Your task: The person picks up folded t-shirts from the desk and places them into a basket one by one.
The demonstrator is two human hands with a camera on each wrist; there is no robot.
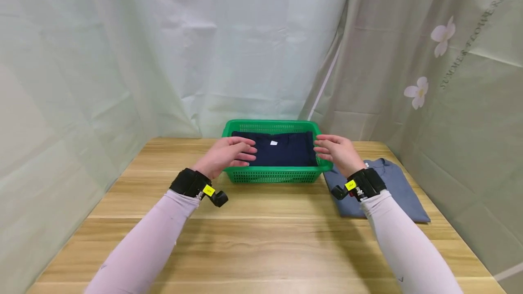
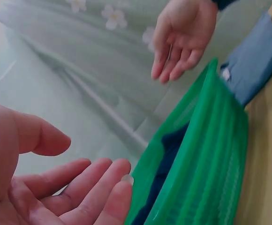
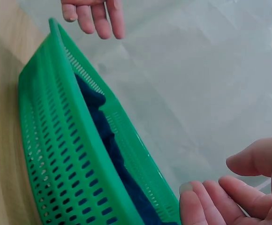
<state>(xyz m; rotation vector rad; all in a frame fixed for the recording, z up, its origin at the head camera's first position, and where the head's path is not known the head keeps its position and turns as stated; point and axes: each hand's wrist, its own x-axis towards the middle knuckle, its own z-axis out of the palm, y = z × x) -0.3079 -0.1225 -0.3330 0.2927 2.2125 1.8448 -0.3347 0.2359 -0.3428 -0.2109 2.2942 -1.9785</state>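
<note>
A folded navy garment [image 1: 282,153] with a small white label lies inside a green plastic basket [image 1: 274,175]. Over the basket's left end is my left hand [image 1: 229,152], its fingers relaxed and holding nothing. My right hand [image 1: 338,151] is at the right end in a like pose, also with nothing in it. In the left wrist view the left fingers [image 2: 94,192] are near the basket rim, thumb apart. The right wrist view shows the right fingers [image 3: 211,201] by the rim; whether they touch it I cannot tell.
A folded grey-blue shirt [image 1: 392,189] lies on the wooden table [image 1: 253,239] to the right of the basket, partly behind my right wrist. Pale curtains [image 1: 253,49] hang behind the table and along both sides. Each wrist wears a black strap with a camera.
</note>
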